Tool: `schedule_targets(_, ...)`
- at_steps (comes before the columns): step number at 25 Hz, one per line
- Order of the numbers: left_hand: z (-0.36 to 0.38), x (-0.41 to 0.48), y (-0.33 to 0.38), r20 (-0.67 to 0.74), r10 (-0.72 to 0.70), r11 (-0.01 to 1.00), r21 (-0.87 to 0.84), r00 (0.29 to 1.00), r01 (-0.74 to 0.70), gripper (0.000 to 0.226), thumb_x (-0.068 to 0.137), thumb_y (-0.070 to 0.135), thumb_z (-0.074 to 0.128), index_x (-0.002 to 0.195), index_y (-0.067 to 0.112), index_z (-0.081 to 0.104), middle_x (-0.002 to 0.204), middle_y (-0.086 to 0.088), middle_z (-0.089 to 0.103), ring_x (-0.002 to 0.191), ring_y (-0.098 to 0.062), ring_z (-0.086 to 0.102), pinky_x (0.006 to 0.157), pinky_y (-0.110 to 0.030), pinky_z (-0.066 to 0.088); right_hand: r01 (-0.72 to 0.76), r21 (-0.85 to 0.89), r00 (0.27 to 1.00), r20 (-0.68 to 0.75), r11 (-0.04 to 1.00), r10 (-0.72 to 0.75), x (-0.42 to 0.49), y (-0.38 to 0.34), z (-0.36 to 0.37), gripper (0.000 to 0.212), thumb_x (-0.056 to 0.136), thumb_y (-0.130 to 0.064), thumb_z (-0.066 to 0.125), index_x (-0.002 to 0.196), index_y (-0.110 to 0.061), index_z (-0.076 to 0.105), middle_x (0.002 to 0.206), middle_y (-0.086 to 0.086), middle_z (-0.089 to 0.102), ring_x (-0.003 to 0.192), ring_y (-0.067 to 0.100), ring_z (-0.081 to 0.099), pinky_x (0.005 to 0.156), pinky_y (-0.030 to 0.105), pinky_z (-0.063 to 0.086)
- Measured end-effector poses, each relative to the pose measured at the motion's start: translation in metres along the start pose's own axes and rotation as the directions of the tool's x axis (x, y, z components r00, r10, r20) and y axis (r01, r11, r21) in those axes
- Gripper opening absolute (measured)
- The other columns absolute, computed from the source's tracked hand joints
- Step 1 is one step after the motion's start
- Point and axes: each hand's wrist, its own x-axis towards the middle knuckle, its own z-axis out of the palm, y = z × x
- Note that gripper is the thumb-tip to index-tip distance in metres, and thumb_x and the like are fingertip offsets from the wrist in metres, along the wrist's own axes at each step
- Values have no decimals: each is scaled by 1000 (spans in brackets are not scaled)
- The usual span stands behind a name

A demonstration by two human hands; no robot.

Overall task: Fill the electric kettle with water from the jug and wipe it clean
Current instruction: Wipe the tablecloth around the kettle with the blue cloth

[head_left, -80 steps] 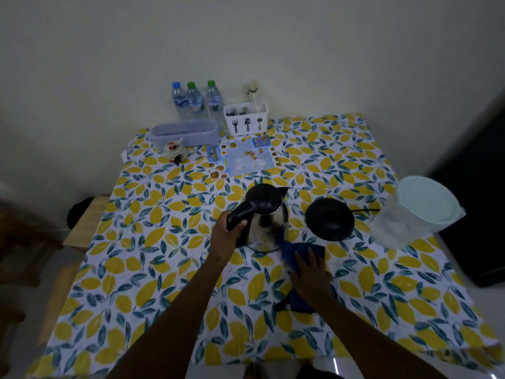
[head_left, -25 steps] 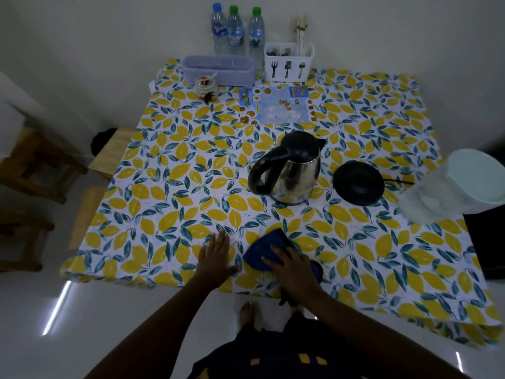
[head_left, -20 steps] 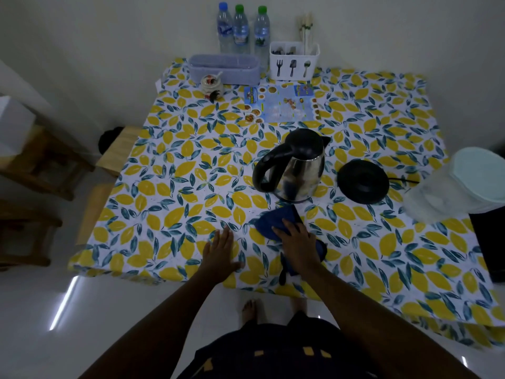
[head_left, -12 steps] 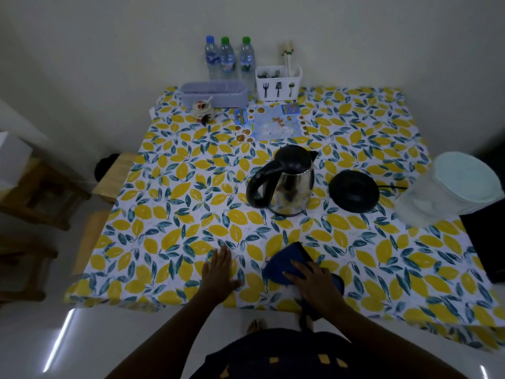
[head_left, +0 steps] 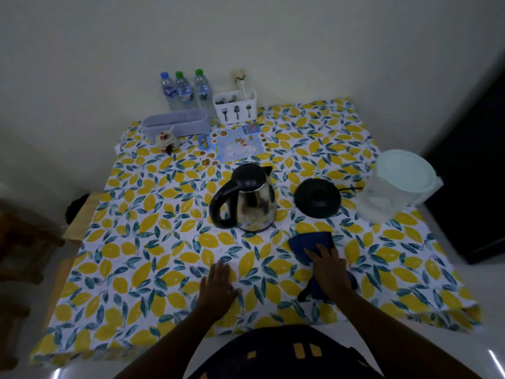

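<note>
A steel electric kettle (head_left: 250, 203) with a black lid and handle stands upright mid-table, off its round black base (head_left: 317, 197), which lies to its right. A clear plastic jug (head_left: 393, 190) with a pale lid stands at the table's right edge. A dark blue cloth (head_left: 311, 243) lies flat on the lemon-print tablecloth (head_left: 142, 242) in front of the base. My right hand (head_left: 329, 266) presses flat on the cloth's near part. My left hand (head_left: 218, 285) rests flat on the tablecloth, fingers spread, holding nothing. Both hands are apart from the kettle.
Along the wall stand three water bottles (head_left: 185, 90), a white cutlery holder (head_left: 235, 106), a grey oblong container (head_left: 176, 125) and a small jar (head_left: 165, 139). A printed blue sheet (head_left: 235, 146) lies behind the kettle. Wooden furniture (head_left: 24, 242) stands left of the table.
My left hand has let go of the kettle's handle and come down flat on the tablecloth. My right hand has slid the cloth around on the table and now rests further right.
</note>
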Motion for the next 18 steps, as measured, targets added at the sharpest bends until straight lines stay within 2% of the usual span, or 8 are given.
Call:
schedule_targets(4, 6, 19, 47, 50, 143, 990, 2, 988, -144, 80, 96, 58, 36, 153, 20, -5, 163, -4, -15, 150, -26, -15, 121, -52, 3, -84, 67, 996, -24, 994, 86, -11, 40, 4, 55, 98, -27, 45, 148, -34, 23, 157, 5, 25, 135, 36, 32, 101, 49, 43)
schedule_targets(8, 16, 35, 94, 61, 200, 978, 43, 978, -203, 78, 97, 56, 38, 153, 22, -3, 164, -2, -13, 151, -24, -11, 121, -51, 8, -199, 86, 977, -65, 976, 205, -21, 101, 5, 59, 94, -30, 50, 148, -33, 25, 157, 6, 26, 133, 36, 35, 98, 49, 45)
schedule_targets(10, 21, 41, 117, 59, 243, 966, 72, 968, -247, 78, 97, 56, 36, 153, 19, -3, 163, -4, -13, 151, -25, -11, 122, -49, 6, -181, 124, 981, -52, 976, 189, -26, 117, 12, 61, 94, -32, 49, 149, -30, 22, 160, 7, 19, 139, 35, 29, 101, 52, 42)
schedule_targets(12, 25, 47, 137, 36, 283, 952, 113, 958, -285, 77, 98, 56, 34, 153, 17, -3, 163, -7, -13, 151, -27, -11, 122, -46, 6, -136, 200, 988, -41, 970, 147, -28, 121, 22, 65, 94, -42, 46, 151, -28, 17, 163, 7, 9, 147, 32, 17, 109, 54, 30)
schedule_targets(14, 27, 51, 153, 21, 299, 943, 148, 954, -299, 75, 99, 54, 32, 153, 17, -5, 163, -7, -15, 150, -28, -12, 122, -45, 5, -121, 251, 990, -46, 960, 137, -28, 120, 27, 68, 93, -50, 43, 151, -28, 15, 162, 6, 8, 148, 31, 12, 113, 55, 22)
schedule_targets(18, 37, 56, 169, 24, 269, 957, 102, 963, -270, 73, 100, 53, 30, 152, 21, -8, 161, -1, -20, 150, -25, -15, 123, -50, 3, -92, 244, 984, -127, 965, 126, -27, 122, 30, 61, 91, -49, 35, 147, -24, 32, 157, 10, 29, 142, 34, 31, 106, 59, 34)
